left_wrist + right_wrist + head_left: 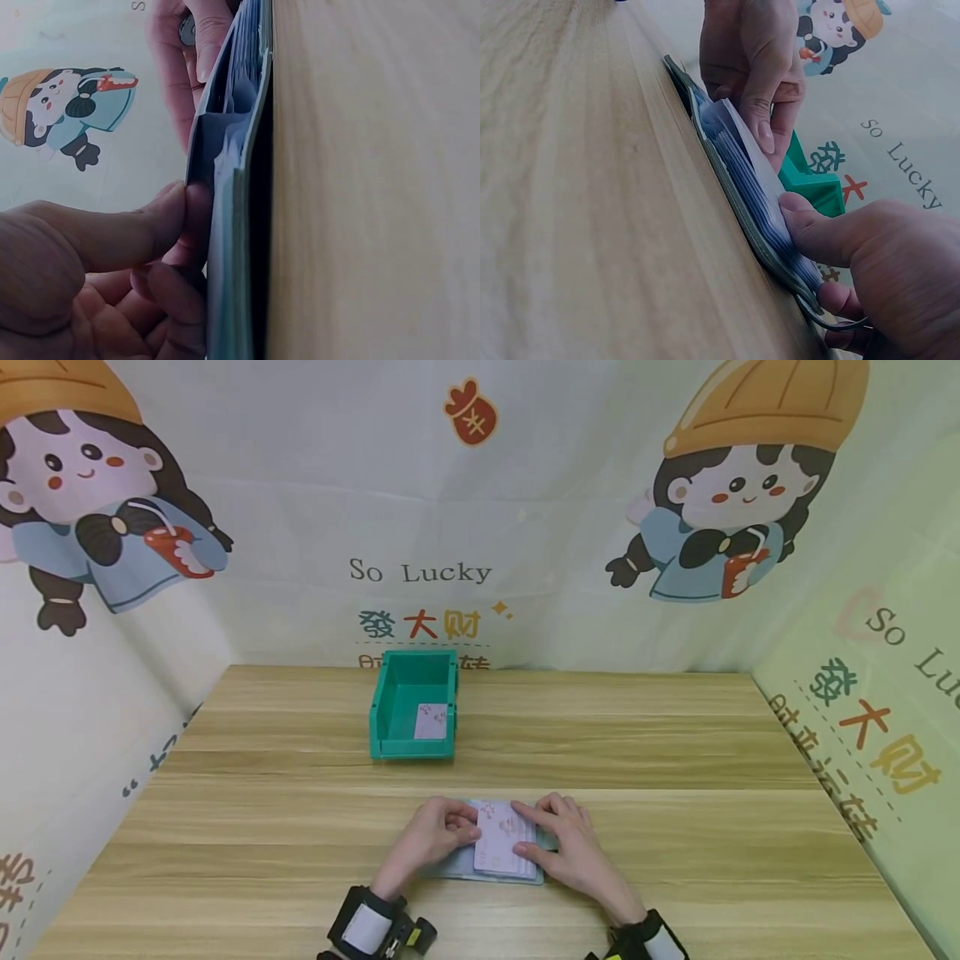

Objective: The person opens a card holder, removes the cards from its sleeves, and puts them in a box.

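A grey-blue card holder lies open on the wooden table near its front edge, with a stack of pale pink cards in it. My left hand pinches the top card's left edge between thumb and curled fingers. My right hand grips the holder and stack from the right, thumb against the near edge and index finger laid over the top card. The right wrist view shows the cards fanned slightly up off the holder.
A green plastic bin stands behind the hands at mid-table, with one pink card lying in its right half. Printed cartoon backdrops wall in the table at the back and both sides. Black wrist mounts sit on both forearms.
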Tool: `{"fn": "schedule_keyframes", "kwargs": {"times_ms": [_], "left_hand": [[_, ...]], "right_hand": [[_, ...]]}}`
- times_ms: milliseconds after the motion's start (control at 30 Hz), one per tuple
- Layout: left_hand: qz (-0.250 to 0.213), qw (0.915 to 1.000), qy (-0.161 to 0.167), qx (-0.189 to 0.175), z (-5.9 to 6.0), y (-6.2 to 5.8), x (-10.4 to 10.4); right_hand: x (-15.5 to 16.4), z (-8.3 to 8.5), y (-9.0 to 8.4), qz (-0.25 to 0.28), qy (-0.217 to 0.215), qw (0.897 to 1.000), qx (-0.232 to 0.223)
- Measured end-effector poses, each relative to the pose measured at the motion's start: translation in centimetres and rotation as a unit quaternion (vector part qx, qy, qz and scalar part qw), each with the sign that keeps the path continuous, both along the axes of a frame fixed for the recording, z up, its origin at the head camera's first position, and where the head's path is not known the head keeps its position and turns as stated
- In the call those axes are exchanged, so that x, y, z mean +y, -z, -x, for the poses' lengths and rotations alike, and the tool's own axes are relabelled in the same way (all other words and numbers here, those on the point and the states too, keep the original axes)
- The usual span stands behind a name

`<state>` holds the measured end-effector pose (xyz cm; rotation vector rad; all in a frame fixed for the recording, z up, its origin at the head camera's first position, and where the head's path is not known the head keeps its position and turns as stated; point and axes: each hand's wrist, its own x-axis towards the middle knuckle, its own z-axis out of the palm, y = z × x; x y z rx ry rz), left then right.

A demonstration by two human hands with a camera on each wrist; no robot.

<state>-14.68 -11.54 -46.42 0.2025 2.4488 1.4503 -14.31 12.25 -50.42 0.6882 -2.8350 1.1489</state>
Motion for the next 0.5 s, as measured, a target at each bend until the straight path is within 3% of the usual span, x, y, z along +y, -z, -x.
{"fn": "schedule_keyframes", "kwargs": {"times_ms": [500], "left_hand": [[0.011,0.9998,0.009,-0.017,-0.14,-0.38,-0.12]], "right_hand": [[0.15,-0.01,-0.08,0.012,-0.01,1.0,-0.002]]}}
